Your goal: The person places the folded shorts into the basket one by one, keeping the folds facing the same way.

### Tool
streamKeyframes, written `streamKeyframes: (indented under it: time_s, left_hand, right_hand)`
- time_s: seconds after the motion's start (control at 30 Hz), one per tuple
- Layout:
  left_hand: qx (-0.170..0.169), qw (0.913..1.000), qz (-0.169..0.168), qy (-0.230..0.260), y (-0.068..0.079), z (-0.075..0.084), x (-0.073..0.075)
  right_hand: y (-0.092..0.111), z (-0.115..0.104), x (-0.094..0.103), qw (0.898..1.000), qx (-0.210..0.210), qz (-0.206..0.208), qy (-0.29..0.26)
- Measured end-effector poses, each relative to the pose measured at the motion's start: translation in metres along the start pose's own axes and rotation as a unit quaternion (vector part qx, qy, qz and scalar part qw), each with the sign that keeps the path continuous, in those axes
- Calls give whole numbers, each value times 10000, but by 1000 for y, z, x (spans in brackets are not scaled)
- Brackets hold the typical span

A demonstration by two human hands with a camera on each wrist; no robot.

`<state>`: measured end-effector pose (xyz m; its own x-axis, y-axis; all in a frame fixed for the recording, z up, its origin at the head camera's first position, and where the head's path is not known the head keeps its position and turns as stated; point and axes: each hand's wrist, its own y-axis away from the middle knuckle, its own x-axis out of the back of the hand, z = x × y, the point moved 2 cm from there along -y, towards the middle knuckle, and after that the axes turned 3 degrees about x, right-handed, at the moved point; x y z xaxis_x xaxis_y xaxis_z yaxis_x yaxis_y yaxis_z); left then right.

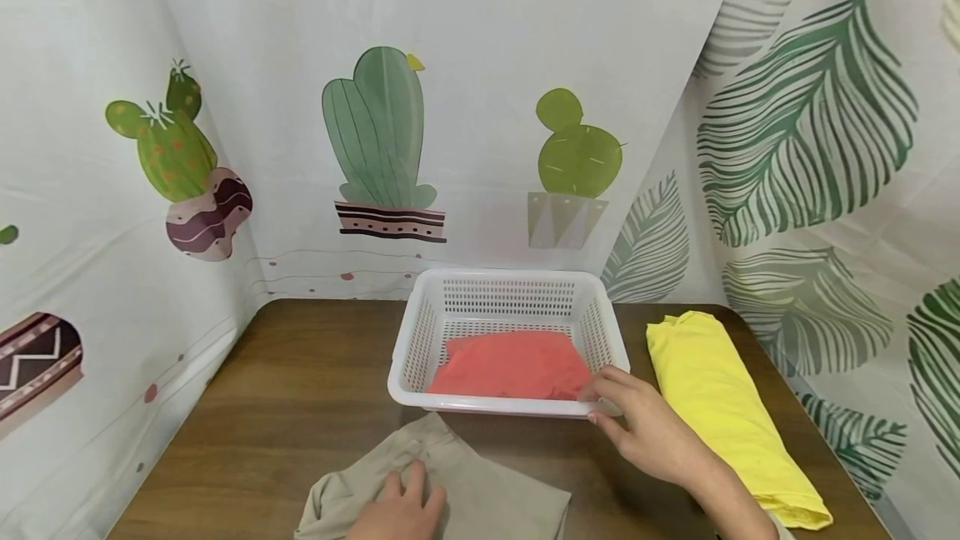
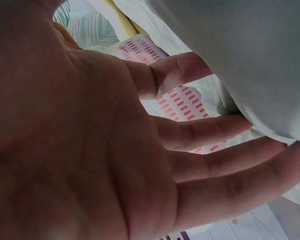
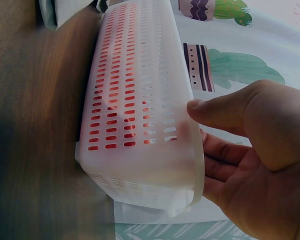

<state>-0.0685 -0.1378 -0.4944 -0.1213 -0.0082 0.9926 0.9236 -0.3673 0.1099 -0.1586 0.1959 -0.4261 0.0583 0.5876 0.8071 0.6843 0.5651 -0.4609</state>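
Note:
A white plastic basket [image 1: 491,406] with slotted walls stands at the back of the table, a folded coral-red cloth [image 1: 513,363] lying inside. At its front right corner my right hand [image 1: 652,423] pinches the rim, thumb on the outer side and fingers over the inside, as the right wrist view also shows of the basket [image 3: 135,95]. In front of the basket lies a beige garment [image 1: 495,490], partly folded. My left hand [image 1: 401,511] rests on it, fingers spread and fairly straight; in the left wrist view their tips meet the pale fabric [image 2: 250,55].
A yellow folded cloth [image 1: 720,398] lies lengthwise along the right side of the brown wooden table [image 1: 315,357], just beyond my right forearm. Behind the table hangs a white curtain [image 1: 480,23] printed with cacti and leaves, close to the basket's back.

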Motion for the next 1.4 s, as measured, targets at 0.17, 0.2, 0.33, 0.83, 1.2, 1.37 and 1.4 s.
streamKeyframes:
  time_s: [0.17,0.2,0.33,0.83,1.2,1.37,1.4]
  left_hand:
    - [21,9997,201,-102,-1,8,-1]
    - [10,9994,297,-149,-2,9,-2]
    - [-48,9987,449,-214,-3,13,-3]
    - [-195,9940,927,-550,-8,28,-7]
    - [-41,9989,-339,-319,-18,35,-2]
    - [-114,9990,-20,-431,-18,40,-4]
    - [-122,9990,63,-436,-18,41,-5]
  right_hand:
    - [0,-1,0,10000,-24,34,-37]
    - [0,-1,0,10000,-22,42,-40]
    - [0,0,-1,10000,-73,33,-26]
    - [0,0,-1,9998,-178,-39,22]
    - [0,0,-1,10000,0,22,30]
    - [0,0,-1,10000,-12,20,63]
    - [0,0,-1,10000,-5,30,68]
